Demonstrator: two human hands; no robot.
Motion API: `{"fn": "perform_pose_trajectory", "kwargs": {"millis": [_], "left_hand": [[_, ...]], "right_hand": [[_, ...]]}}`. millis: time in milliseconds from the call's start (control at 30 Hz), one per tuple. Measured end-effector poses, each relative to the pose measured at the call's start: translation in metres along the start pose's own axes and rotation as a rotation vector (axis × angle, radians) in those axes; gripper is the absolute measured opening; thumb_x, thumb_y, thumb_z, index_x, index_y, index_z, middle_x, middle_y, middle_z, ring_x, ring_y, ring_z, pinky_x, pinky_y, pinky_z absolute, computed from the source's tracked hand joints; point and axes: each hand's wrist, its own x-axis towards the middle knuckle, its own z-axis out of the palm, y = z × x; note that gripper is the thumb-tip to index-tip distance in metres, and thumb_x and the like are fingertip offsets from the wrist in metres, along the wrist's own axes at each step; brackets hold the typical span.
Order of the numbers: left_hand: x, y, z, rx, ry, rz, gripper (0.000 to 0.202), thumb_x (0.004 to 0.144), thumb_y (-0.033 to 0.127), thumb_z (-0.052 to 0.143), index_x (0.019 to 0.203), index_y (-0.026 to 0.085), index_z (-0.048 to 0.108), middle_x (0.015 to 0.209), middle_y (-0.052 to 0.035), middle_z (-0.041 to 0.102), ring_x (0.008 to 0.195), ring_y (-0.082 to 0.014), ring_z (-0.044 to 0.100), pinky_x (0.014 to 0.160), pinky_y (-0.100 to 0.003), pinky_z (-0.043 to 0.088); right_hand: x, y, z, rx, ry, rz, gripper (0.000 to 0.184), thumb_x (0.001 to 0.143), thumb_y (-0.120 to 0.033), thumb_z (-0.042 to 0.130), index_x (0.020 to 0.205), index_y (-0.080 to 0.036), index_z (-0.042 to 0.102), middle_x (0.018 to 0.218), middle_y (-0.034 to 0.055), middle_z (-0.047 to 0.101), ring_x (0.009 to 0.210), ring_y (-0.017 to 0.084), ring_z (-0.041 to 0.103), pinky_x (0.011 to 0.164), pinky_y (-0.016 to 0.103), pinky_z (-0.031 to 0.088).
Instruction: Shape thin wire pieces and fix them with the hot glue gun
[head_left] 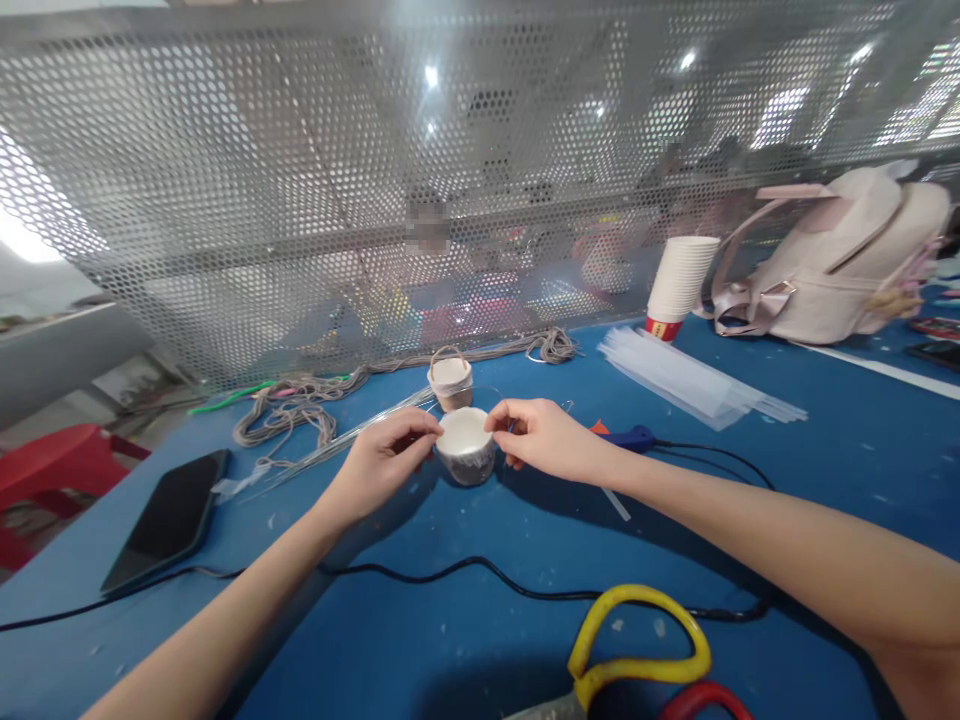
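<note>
A small white paper cup [466, 462], its outside covered in something grey, sits upright between my hands over the blue table. My left hand [391, 447] pinches the left side of its rim with thumb and fingertips. On the opposite side, my right hand [534, 436] pinches the rim with bent fingers. A thin, faint line curves up near the rim; I cannot tell what it joins. Just behind stands a second small cup [450, 384] with a cord-like handle and a beige and brown outside.
Grey cord [289, 415] lies along the back by a perforated metal screen [300, 200]. A phone [169, 515] lies left, scissors [637, 665] in front. Glue sticks [694, 378], a blue tool [631, 438], stacked paper cups [681, 278] and a backpack [825, 265] are right. A black cable [450, 570] crosses the table.
</note>
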Motion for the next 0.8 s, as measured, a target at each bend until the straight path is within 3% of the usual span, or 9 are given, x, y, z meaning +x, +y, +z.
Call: {"fn": "perform_pose_trajectory", "kwargs": {"millis": [500,800], "left_hand": [[0.006,0.0,-0.011,0.14,-0.136,0.114,0.014,0.083,0.02,0.05,0.079,0.019,0.063,0.08,-0.0026,0.065,0.072,-0.0131,0.059,0.07,-0.026,0.048],[0.004,-0.007,-0.011,-0.002,-0.167,0.039,0.009,0.079,0.023,0.057,0.082,0.018,0.064,0.085,-0.0037,0.065,0.078,-0.0151,0.061,0.073,-0.028,0.051]], "right_hand": [[0.003,0.0,-0.001,0.031,-0.002,0.06,0.015,0.075,-0.006,0.05,0.083,-0.017,0.057,0.057,-0.0045,0.058,0.047,0.009,0.058,0.048,0.019,0.046],[0.005,0.0,-0.001,0.017,-0.003,0.075,0.016,0.075,-0.006,0.05,0.085,-0.017,0.058,0.057,-0.0042,0.059,0.047,0.009,0.058,0.048,0.018,0.047]]}}
